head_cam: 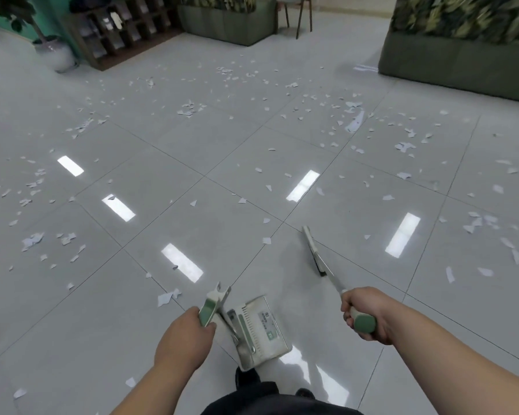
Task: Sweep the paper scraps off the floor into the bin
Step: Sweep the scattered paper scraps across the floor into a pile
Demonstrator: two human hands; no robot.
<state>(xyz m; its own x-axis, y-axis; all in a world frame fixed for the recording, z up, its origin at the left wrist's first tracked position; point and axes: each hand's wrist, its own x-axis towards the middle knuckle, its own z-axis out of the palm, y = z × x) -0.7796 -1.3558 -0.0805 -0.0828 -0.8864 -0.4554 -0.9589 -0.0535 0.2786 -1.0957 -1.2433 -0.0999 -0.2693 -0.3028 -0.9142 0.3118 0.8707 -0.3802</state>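
Note:
White paper scraps [189, 109] lie scattered over the glossy grey tile floor [162, 151], thickest across the far half and at the left and right sides. My left hand [186, 333] grips the green handle of a white long-handled dustpan [259, 330], which hangs just above the floor in front of my feet. My right hand [364, 314] grips the green end of a broom [313, 253]. The broom's narrow head touches the floor ahead and to the right of the dustpan. A few scraps [168, 297] lie just left of the dustpan.
A dark wooden shelf unit [117, 28] and a potted plant in a white vase [56, 55] stand at the far left. Green planter boxes [228, 22] [459, 67] line the back and the right. Chair legs [300, 19] show behind. My dark shoes [247, 380] are at the bottom.

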